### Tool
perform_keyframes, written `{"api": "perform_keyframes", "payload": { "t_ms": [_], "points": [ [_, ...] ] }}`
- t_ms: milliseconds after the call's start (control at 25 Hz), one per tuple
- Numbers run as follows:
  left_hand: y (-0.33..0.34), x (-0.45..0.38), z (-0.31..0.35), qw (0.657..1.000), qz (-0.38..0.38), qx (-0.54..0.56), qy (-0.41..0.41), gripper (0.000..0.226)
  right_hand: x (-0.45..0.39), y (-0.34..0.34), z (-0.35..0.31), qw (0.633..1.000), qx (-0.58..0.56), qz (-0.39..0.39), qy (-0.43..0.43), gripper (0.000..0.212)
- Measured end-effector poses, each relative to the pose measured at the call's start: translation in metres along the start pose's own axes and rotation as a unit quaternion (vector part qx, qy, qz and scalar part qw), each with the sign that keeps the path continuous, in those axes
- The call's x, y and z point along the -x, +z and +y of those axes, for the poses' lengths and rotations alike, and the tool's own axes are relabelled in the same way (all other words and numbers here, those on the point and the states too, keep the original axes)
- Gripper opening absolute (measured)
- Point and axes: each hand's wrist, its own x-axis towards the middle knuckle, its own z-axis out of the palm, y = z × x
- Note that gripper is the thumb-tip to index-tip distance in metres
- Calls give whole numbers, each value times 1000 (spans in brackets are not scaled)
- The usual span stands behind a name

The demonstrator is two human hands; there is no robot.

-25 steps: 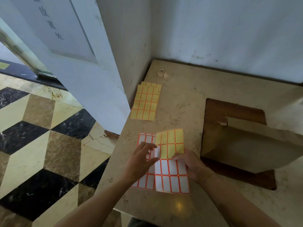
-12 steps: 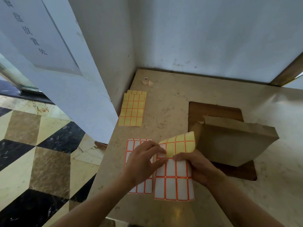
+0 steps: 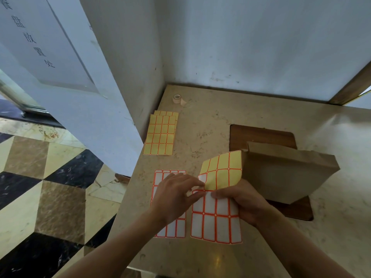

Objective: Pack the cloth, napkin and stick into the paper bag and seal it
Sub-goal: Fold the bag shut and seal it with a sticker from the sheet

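Directly below us, our right hand (image 3: 247, 201) holds a white label sheet (image 3: 216, 221) with its top folded over to show the yellow backing, thumb pinched on the fold. Our left hand (image 3: 174, 199) has its grip pressed together at the fold's corner, seemingly on a label edge. Another white sheet (image 3: 170, 227) lies flat under that hand. Just right, the paper bag (image 3: 285, 173) lies on a wooden board (image 3: 261, 135) on the tabletop (image 3: 210, 125). Yellow sheets (image 3: 160, 135) and a tape roll (image 3: 177, 98) sit farther back.

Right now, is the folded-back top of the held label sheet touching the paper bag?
Cannot tell. In the head view the label sheet has its yellow upper edge meeting the paper bag outline, but one angle cannot separate overlap from contact.
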Motion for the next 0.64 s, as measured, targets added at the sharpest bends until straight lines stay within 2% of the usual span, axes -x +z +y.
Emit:
{"api": "perform_keyframes", "payload": {
  "t_ms": [160,320,440,640],
  "points": [
    [-2,-5,0,1000,-1,18,-19,18,-2,3,-5,997,61,37,-17,53],
    [-4,-13,-1,1000,-11,0,-2,18,-7,7,-9,996,55,61,-19,52],
    [-6,-14,-6,1000,-23,-1,15,20,-9,7,-12,995,70,62,-24,52],
    [-9,-14,-13,998,-31,46,-2,17,-16,5,-13,993,94,61,-22,44]
  ]
}}
